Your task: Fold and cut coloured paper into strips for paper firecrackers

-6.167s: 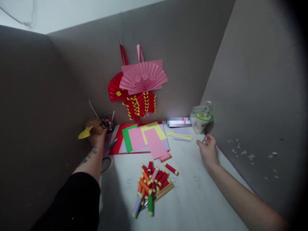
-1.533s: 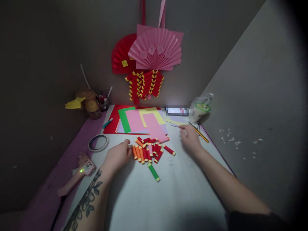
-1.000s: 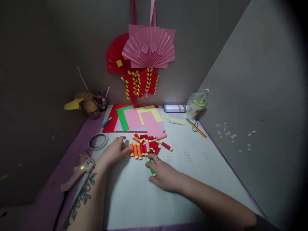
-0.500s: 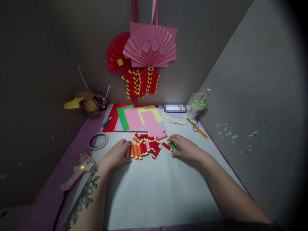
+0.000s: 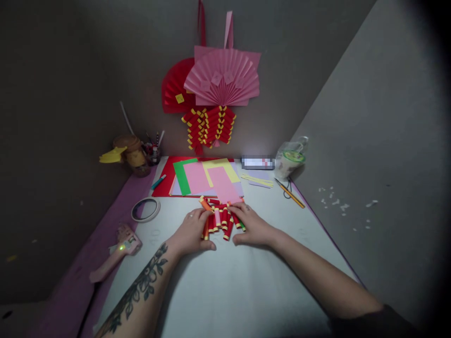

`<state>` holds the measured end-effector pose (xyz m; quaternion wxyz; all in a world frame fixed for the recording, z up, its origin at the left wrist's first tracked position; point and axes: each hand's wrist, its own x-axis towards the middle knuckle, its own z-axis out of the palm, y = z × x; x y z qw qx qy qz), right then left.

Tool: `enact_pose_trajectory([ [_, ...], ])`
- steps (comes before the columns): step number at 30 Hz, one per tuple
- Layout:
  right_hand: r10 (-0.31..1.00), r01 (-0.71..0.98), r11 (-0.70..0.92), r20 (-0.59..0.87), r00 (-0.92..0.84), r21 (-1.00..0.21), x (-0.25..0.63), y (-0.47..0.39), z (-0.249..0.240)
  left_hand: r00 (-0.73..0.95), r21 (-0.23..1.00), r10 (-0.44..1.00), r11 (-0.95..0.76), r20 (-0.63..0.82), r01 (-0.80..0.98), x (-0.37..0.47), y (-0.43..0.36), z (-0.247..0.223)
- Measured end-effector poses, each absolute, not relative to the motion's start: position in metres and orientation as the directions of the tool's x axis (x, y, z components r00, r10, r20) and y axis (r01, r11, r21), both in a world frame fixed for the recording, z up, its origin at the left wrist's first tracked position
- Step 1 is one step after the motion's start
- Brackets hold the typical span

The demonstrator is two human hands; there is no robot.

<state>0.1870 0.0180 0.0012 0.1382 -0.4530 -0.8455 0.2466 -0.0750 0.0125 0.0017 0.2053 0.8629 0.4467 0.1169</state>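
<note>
Several small paper rolls with yellow ends lie in a loose pile on the white table sheet (image 5: 246,286). Most are red rolls (image 5: 229,230); among them are a pink roll (image 5: 217,217), orange rolls (image 5: 205,203) and a green roll (image 5: 243,226). My left hand (image 5: 192,230) curves around the pile's left side, its thumb apart from the fingers, covering some orange rolls. From the right, my right hand (image 5: 252,225) touches the red and green rolls, thumb and fingers spread. Neither hand grips a single roll.
Coloured paper sheets (image 5: 197,174) lie behind the pile. Left are a tape roll (image 5: 145,210), a pink glue gun (image 5: 118,253) and a lidded cup (image 5: 136,152). Yellow strips (image 5: 257,180), a pencil (image 5: 291,193) and a bagged cup (image 5: 289,159) lie right. Paper fans (image 5: 225,77) hang behind.
Both hands have moved inward, pushing the rolls closer together. The green roll and the red one beside it have slid left into the pile. The orange rolls at left have shifted right.
</note>
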Motion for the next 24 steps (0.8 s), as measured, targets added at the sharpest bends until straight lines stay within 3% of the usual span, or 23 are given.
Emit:
enact_pose_trajectory([
  [7, 0.849, 0.743, 0.481, 0.037, -0.527, -0.466, 0.151, 0.004, -0.009, 0.635, 0.504, 0.768, -0.583, 0.086, 0.637, -0.069, 0.014, -0.002],
  [12, 0.855, 0.731, 0.493, 0.105, -0.508, -0.472, 0.151, 0.003, -0.008, 0.630, 0.505, 0.770, -0.585, 0.100, 0.635, -0.070, 0.017, -0.004],
  [19, 0.843, 0.743, 0.492, 0.036, -0.536, -0.455, 0.150, 0.008, -0.007, 0.652, 0.485, 0.755, -0.596, 0.067, 0.640, -0.066, 0.021, -0.004],
  [24, 0.811, 0.681, 0.547, 0.107, -0.575, -0.486, 0.151, 0.009, -0.004, 0.653, 0.488, 0.755, -0.594, 0.064, 0.640, -0.064, 0.021, 0.000],
])
